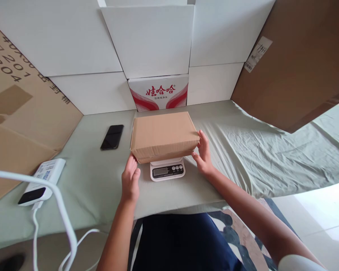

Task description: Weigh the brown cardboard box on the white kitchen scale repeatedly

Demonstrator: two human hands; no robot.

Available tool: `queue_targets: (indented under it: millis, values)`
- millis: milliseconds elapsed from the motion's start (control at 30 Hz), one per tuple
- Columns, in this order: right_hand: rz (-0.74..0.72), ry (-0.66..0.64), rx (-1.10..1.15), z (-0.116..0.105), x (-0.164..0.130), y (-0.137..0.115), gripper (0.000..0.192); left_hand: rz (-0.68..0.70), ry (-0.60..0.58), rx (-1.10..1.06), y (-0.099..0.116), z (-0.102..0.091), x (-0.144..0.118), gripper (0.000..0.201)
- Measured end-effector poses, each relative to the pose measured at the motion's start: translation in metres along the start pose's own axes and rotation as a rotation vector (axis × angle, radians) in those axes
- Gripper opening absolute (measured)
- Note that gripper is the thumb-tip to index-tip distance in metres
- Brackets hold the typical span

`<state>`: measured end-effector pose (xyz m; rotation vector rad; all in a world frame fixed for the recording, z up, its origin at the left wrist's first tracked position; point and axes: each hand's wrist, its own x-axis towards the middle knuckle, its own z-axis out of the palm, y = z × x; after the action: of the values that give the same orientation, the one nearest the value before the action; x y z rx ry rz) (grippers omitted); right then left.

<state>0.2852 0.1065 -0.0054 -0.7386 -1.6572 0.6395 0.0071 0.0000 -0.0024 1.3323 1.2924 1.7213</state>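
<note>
a closed brown cardboard box (164,135) is sitting flat on a small white kitchen scale (167,169), covering most of the platform and leaving only the front strip with the dark display and round buttons showing; the reading on the display is too small to make out. the left hand (130,180) is resting open at the box's near left corner, fingers stretched forward with the fingertips touching or just about touching the cardboard, not wrapping around it. the right hand (203,152) is lying open against the box's right end, fingers spread upward along the side and the thumb pointing toward the scale, pressing lightly rather than gripping. the scale is standing on a table draped in a pale green cloth (243,150), which is wrinkling heavily toward the right. a black phone (112,137) is lying face up to the left of the box, well apart from it. nearer the left edge a white power bank (42,182) with a dark end is lying on the cloth, with white cables (63,214) curving down from it off the table. behind the box a white carton with red lettering (159,92) is leaning against white panels (149,37), and brown cardboard sheets (19,101) are flanking the scene on both sides.
</note>
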Motion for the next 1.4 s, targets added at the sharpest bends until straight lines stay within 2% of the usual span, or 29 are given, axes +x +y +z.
queue_targets:
  millis: [133, 200, 300, 367, 467, 533, 633, 733, 833, 1000, 1200, 1400]
  values:
    - [0.027, -0.023, 0.035, 0.000, 0.003, -0.006, 0.077, -0.016, -0.037, -0.025, 0.003, 0.002, 0.000, 0.076]
    - [0.036, -0.016, 0.065, 0.000, 0.016, -0.015, 0.075, -0.012, -0.042, -0.033, 0.012, 0.003, 0.011, 0.076]
    - [-0.012, 0.043, 0.103, 0.005, 0.054, -0.026, 0.073, 0.066, -0.037, -0.036, 0.027, 0.008, 0.050, 0.078]
    - [-0.038, 0.064, 0.141, 0.013, 0.085, -0.021, 0.071, 0.131, -0.032, -0.055, 0.028, 0.014, 0.087, 0.071]
    - [0.014, 0.061, 0.177, 0.031, 0.118, 0.010, 0.073, 0.075, 0.039, -0.109, 0.005, 0.024, 0.133, 0.061]
    - [0.069, 0.047, 0.193, 0.042, 0.126, 0.037, 0.075, -0.024, 0.080, -0.134, -0.020, 0.028, 0.150, 0.059]
    - [0.113, 0.041, 0.202, 0.048, 0.122, 0.069, 0.073, -0.117, 0.091, -0.119, -0.053, 0.029, 0.153, 0.059]
    - [0.119, 0.032, 0.183, 0.047, 0.116, 0.082, 0.068, -0.148, 0.079, -0.075, -0.069, 0.026, 0.147, 0.055]
    - [0.153, 0.047, 0.186, 0.042, 0.115, 0.087, 0.069, -0.143, 0.080, -0.075, -0.073, 0.022, 0.144, 0.057]
    - [0.242, 0.089, 0.200, 0.035, 0.114, 0.098, 0.073, -0.181, 0.170, -0.121, -0.076, 0.010, 0.149, 0.066]
    - [0.211, 0.008, 0.159, 0.035, 0.111, 0.102, 0.076, -0.239, 0.061, -0.318, -0.071, -0.003, 0.154, 0.066]
    - [0.210, -0.068, 0.156, 0.038, 0.113, 0.092, 0.080, -0.262, 0.006, -0.280, -0.070, 0.005, 0.155, 0.066]
